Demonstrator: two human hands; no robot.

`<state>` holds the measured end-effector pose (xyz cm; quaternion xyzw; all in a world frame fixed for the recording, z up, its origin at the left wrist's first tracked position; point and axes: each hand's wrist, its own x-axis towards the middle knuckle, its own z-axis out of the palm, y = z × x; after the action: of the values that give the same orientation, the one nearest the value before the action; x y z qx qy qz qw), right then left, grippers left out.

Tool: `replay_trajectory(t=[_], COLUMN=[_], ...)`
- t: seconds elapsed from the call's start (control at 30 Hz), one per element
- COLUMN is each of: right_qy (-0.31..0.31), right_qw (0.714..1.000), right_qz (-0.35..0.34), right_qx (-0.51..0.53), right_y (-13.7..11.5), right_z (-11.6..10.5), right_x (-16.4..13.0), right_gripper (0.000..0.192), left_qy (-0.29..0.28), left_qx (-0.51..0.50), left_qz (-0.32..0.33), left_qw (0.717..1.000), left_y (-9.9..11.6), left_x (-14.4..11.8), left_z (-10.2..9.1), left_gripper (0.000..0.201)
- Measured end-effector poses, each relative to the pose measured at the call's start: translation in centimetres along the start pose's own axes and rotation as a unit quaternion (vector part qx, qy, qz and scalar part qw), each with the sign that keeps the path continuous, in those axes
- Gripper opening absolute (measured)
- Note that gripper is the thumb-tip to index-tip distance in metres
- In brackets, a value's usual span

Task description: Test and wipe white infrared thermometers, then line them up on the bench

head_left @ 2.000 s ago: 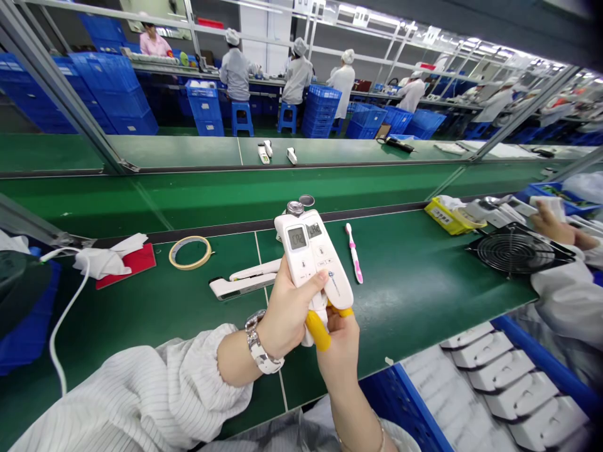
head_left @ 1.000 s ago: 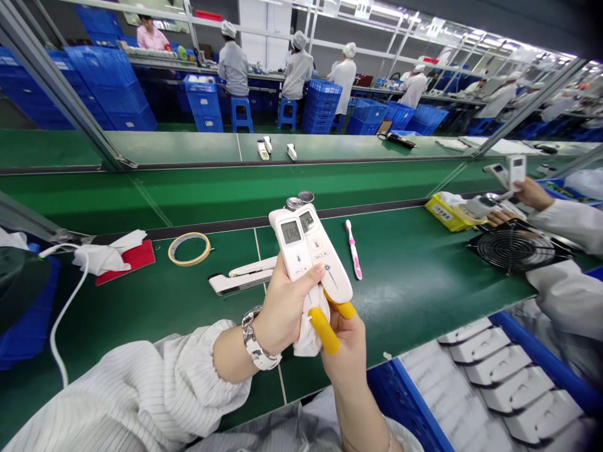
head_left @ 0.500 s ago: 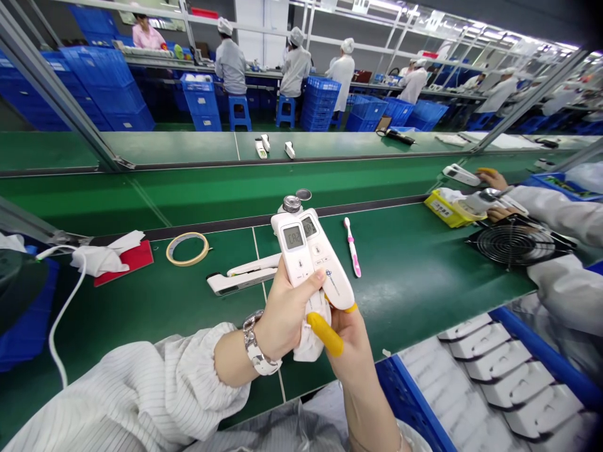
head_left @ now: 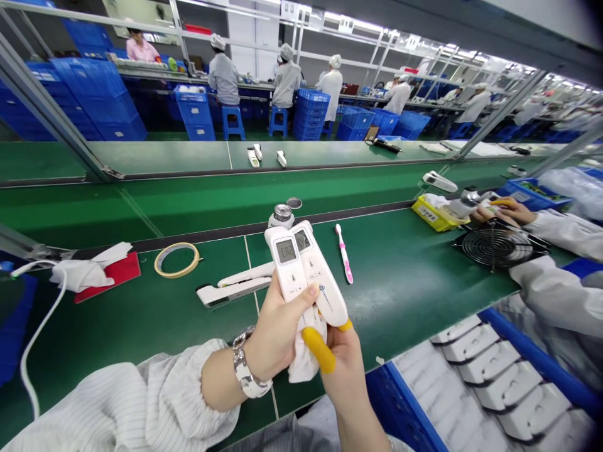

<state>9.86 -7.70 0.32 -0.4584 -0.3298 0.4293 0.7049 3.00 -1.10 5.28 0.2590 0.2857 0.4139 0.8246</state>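
Observation:
Two white handheld thermometers lie side by side, fanned apart, with their grey displays facing me. My left hand (head_left: pixel 276 323) is closed around the left thermometer (head_left: pixel 286 251), its thumb lying across onto the right thermometer (head_left: pixel 325 282). Yellow finger cots cover the thumb and a finger of my right hand (head_left: pixel 346 358), which is closed at the handles' lower end. A white cloth (head_left: pixel 301 364) is bunched between my hands, against the handles. More thermometers (head_left: pixel 235 285) rest on the green bench behind my left hand. A small metal-topped bottle (head_left: pixel 282 216) with a raised lid stands beyond the displays.
Right of the thermometers lies a pink-white toothbrush (head_left: pixel 343 254); to the left are a tape roll (head_left: pixel 176 260) and a red pad (head_left: pixel 113 276). A blue crate (head_left: pixel 414 402) at lower right holds several white devices. A co-worker's hands (head_left: pixel 506 210) work beside a black fan (head_left: pixel 490 245).
My view has shifted slightly; both hands keep their hold on the thermometers. At the right, the co-worker's hand has left a white thermometer on the belt and drawn back.

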Motion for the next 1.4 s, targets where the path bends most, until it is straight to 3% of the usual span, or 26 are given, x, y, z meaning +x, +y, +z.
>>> replay_trajectory(t=[0.13,0.27,0.47,0.6,0.7,0.87,1.07,1.3,1.4], right_qy=[-0.005,0.063,0.185,0.238,0.21,0.098,0.083,0.042,0.033], right_qw=[0.997,0.992,0.975,0.938,0.905,0.825,0.861,0.84,0.808], right_qz=[-0.004,-0.022,-0.114,-0.216,-0.273,-0.379,-0.328,-0.353,-0.36], right_qx=[-0.078,-0.108,-0.043,-0.132,-0.248,-0.408,-0.381,-0.409,-0.465], right_y=[0.2,0.2,-0.9,-1.6,-1.8,-1.3,0.2,0.4,0.3], right_z=[-2.5,-4.5,-4.2,-3.8,-3.7,-2.7,-2.5,-5.1,-6.8], right_x=[-0.2,-0.3,-1.2,-2.1,-2.4,-1.5,-0.5,0.1,0.6], right_gripper=[0.026,0.03,0.025,0.021,0.027,0.049,0.053,0.045,0.039], left_qy=[-0.007,-0.037,-0.065,-0.071,-0.082,-0.107,-0.117,-0.122,-0.118], left_qx=[0.004,-0.011,0.014,0.038,0.056,0.067,0.094,0.124,0.123], left_qz=[-0.025,-0.039,-0.013,0.023,0.047,0.043,-0.006,-0.023,-0.017], left_qw=[1.0,0.999,0.998,0.996,0.994,0.991,0.989,0.985,0.985], left_y=[0.7,1.3,1.2,1.0,0.8,0.7,0.8,0.5,0.5], left_x=[-0.1,0.0,0.2,-0.1,-0.2,-0.6,-1.0,-0.3,0.2], left_z=[0.0,-0.2,-0.6,-0.9,-1.0,-0.9,-0.9,-1.3,-1.5], left_gripper=[0.041,0.038,0.039,0.046,0.046,0.045,0.047,0.046,0.043])
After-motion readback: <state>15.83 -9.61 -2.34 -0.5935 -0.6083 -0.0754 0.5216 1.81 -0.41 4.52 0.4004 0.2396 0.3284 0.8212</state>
